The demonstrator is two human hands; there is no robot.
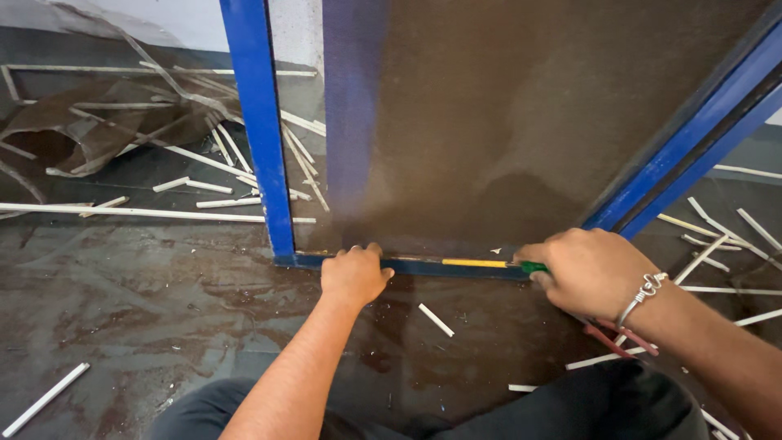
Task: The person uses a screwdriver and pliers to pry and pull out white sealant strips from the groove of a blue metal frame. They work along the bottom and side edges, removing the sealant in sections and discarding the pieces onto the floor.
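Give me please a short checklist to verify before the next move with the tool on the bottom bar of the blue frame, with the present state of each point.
1. Left hand presses on the bottom bar of the blue frame: ok.
2. Right hand closed around the green-handled tool: ok.
3. Yellow part of the tool lies along the bar: ok.
4. Left fingers apart from the tool's end: ok, a gap shows.
5. Tool tip seated in the groove: cannot tell.
6. Floor near the knees free of loose white strips: not ok, several lie around.
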